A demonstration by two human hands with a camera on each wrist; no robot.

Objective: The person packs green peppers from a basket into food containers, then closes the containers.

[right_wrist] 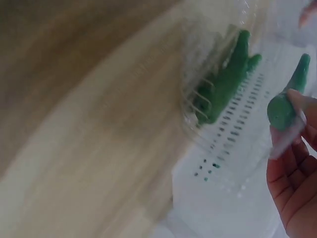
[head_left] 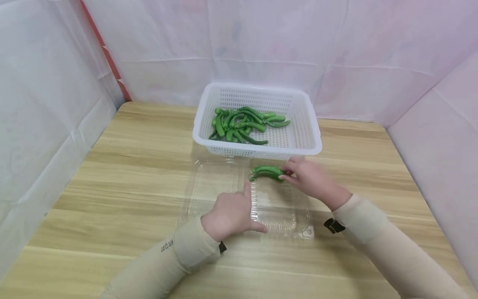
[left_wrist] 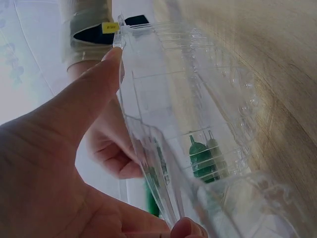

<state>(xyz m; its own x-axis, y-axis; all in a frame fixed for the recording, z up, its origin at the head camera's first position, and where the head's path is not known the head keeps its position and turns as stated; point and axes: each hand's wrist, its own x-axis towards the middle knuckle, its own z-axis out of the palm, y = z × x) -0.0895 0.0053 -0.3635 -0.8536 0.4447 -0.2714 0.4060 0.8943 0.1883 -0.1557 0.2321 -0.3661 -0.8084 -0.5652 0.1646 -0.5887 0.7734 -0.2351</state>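
Sleeves: the beige left sleeve (head_left: 198, 241) and right sleeve (head_left: 362, 220) are running in from the lower edge, which is cutting both off.
Left hand: the left hand (head_left: 231, 211) is spreading thumb and forefinger well apart along the middle edge of the clear container (head_left: 274, 203), touching its rim; the other fingers are mostly hiding from the head view.
Clear container: its two halves are lying side by side on the wooden table (head_left: 130, 166); the plastic is blending into the wood, so its left half's outline is hard to trace.
Right hand: the right hand (head_left: 310, 176) is clamping thumb and fingers together on a green pepper (right_wrist: 281, 111), covering part of it; the right wrist view is cropping this hand at its edge.
Held pepper: it is sitting at the far end of the container's right half; whether it is touching the bottom, I cannot tell.
Peppers inside: other green peppers (right_wrist: 228, 82) are lying beside it in that half, blurred behind plastic, their count uncertain.
White basket: the white basket (head_left: 257, 148) is standing just beyond the container, holding heaped peppers (head_left: 257, 126) that are overlapping and hiding one another.
Backdrop: a pale sheet (head_left: 261, 41) is hanging behind, its faint print hard to make out.
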